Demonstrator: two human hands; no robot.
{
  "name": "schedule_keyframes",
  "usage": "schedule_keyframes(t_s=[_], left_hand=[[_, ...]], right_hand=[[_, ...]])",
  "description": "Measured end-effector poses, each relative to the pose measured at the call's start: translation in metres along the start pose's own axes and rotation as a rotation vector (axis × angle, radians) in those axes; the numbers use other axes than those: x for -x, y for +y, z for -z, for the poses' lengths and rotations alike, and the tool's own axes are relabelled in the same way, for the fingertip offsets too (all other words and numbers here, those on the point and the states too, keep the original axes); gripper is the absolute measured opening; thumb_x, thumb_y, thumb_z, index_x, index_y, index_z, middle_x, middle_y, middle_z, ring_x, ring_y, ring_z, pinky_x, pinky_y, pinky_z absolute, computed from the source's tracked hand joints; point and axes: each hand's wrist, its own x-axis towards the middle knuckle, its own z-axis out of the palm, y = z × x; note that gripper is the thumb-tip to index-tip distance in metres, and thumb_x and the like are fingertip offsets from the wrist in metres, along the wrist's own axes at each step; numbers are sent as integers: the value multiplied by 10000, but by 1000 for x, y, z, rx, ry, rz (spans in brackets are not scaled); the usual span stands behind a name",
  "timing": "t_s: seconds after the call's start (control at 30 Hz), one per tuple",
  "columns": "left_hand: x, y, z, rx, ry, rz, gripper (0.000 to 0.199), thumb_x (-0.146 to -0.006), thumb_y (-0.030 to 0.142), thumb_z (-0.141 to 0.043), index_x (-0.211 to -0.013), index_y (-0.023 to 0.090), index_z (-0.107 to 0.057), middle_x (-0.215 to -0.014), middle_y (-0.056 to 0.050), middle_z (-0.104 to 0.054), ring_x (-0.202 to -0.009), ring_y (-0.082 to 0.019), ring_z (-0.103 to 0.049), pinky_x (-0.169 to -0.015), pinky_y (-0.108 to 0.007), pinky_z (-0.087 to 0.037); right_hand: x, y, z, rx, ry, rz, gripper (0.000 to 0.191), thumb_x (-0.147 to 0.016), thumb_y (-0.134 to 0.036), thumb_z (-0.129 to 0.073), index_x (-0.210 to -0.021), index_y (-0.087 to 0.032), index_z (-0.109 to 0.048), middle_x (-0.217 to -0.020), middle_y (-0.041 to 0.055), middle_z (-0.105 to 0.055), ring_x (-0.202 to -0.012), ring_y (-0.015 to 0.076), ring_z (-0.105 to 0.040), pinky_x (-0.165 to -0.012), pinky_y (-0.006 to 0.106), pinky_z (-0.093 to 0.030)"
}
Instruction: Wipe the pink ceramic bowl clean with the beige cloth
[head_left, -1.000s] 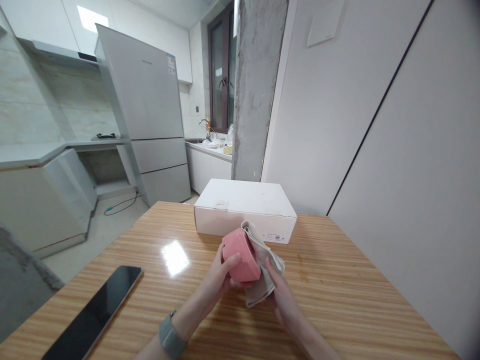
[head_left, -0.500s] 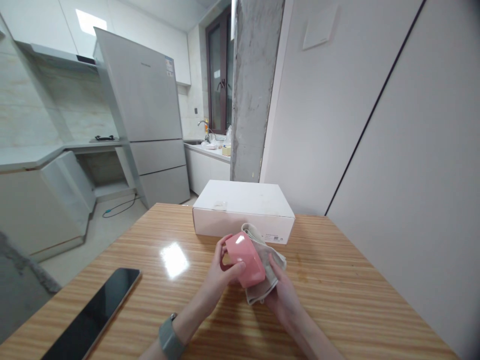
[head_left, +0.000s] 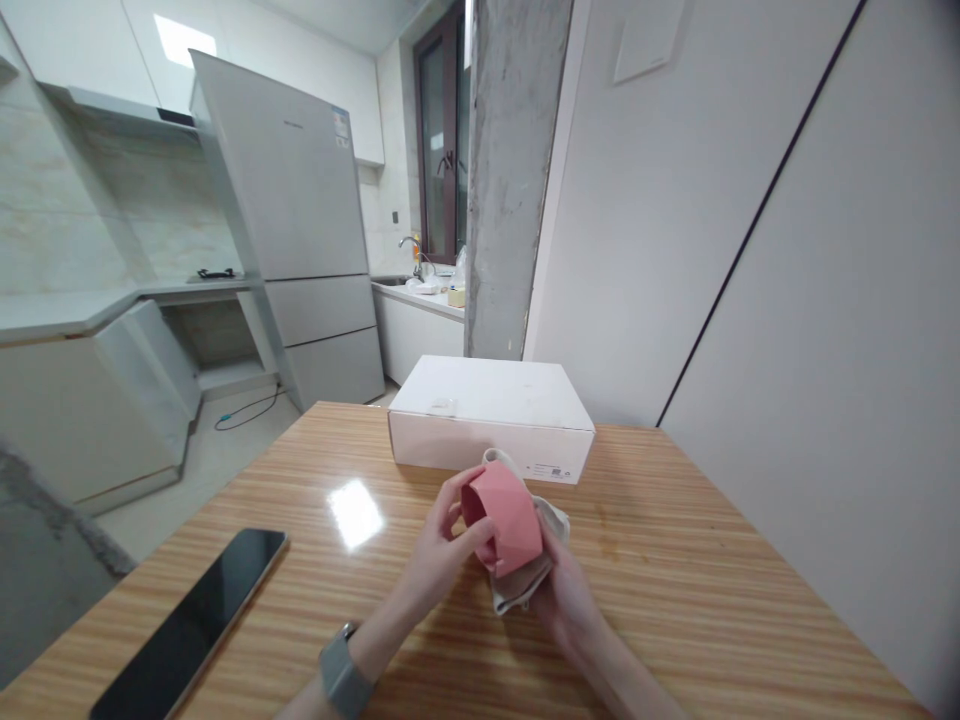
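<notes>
Cloth (head_left: pixel 517 589) pt. hidden behind pink bowl (head_left: pixel 515 515), box txt (head_left: pixel 551 471) illeg.

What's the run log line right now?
left hand: grips pink container by rim | right hand: holds cloth against container | white box behind, phone at left, both on table

A: Surface?
B: Wood-grain table (head_left: pixel 697 610), light brown, streaked, glossy. Bright glare patch (head_left: pixel 355 514) left of middle, faint darker smudge (head_left: pixel 609 535) right of middle.
A: What's on it?
B: White box (head_left: pixel 491 395) at far side, around center, closed, lying flat. Clear tape (head_left: pixel 442 407) on top toward left, small printed label (head_left: pixel 551 471) low on near face, right end.
A: Near left?
B: Phone (head_left: pixel 196 620), black screen up, unlit, set diagonally, far end angled right.
</notes>
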Motion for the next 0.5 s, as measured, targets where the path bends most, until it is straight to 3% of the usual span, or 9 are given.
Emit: schedule_keyframes(t_s=[0.1, 0.27, 0.4, 0.5], left_hand=[[-3, -4, 1, 113, 33, 54, 746, -685, 356, -751, -1329, 225, -396, -1338, -122, -490, -1155, -283, -528, -891, -334, -486], [-3, -10, 0, 121, -48, 214, 754, -653, 420, -759, -1297, 240, -411, -1285, -133, -522, -951, -285, -632, -669, -356, -562], [-1, -10, 4, 24, -18, 101, 871, -606, 341, -812, -1350, 256, -366, -1313, -122, -512, -1047, -277, -597, -804, -352, -539], [1, -4, 5, -49, -41, 79, 1015, -576, 272, -839, -1413, 302, -266, -1340, -120, -491, -1121, -297, -554, -818, -362, -541]], right_hand=[[1, -2, -2, 37, -1, 65, 386, -718, -424, -749, -1030, -207, -685, -1053, 43, -727, -905, 204, -670, -834, 338, -513], [2, -6, 0, 175, 43, 84, 437, -711, -502, -733, -1012, -187, -692, -966, 52, -746, -827, 202, -679, -762, 317, -530], [5, -9, -2, 192, 48, 80, 430, -703, -504, -736, -1004, -199, -696, -956, 39, -748, -814, 211, -686, -740, 322, -542], [7, -13, -7, 178, 37, 78, 429, -705, -492, -738, -1025, -210, -693, -1000, 34, -740, -882, 227, -684, -785, 338, -543]])
